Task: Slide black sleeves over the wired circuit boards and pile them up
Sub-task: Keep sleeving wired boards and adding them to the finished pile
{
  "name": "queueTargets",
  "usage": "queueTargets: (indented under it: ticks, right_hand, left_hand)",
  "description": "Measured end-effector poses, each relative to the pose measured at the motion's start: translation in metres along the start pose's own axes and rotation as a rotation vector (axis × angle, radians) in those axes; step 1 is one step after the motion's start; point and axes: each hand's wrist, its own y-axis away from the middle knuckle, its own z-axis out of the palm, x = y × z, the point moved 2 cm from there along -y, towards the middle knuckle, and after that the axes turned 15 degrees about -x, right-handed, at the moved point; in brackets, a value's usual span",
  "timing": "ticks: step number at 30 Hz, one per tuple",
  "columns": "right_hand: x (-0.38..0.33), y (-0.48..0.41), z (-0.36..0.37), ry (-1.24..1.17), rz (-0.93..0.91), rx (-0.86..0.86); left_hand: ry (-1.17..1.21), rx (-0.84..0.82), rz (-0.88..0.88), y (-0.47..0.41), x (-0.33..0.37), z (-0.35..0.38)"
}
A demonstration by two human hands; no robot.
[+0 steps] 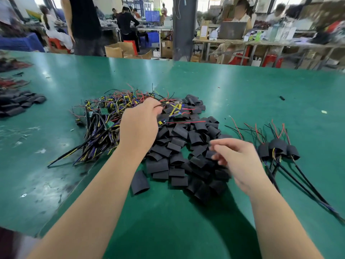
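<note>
A tangle of wired circuit boards (108, 116) lies left of centre on the green table (242, 86). A heap of loose black sleeves (179, 146) fills the middle. My left hand (140, 126) reaches over the heap's far part and pinches the red and black wires of a board (176, 109) lying on the sleeves. Blurred, my right hand (237, 159) hovers over the heap's right side with loosely bent fingers; whether it holds a sleeve is unclear. Three sleeved boards (278, 148) with long cables lie in a small pile at the right.
A second group of black sleeves (18, 103) lies at the table's left edge, with more wires behind it. A small black piece (282, 98) sits far right. People, boxes and benches stand beyond the table's far edge.
</note>
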Motion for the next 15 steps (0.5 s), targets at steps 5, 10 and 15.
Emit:
queueTargets:
  ticks: [5,10,15]
  right_hand:
    - [-0.005,0.005,0.029,-0.552,0.063,-0.373]
    - [0.0,0.001,0.039,-0.617,0.168,-0.338]
    - [0.007,-0.004,0.033,-0.685,0.157,-0.274]
  left_hand:
    - [0.068,-0.113,0.074,0.026,0.021,0.003]
    - [0.175,-0.344,0.142,0.039,0.027,0.009]
    - [0.293,-0.598,0.31,0.048,0.031,0.015]
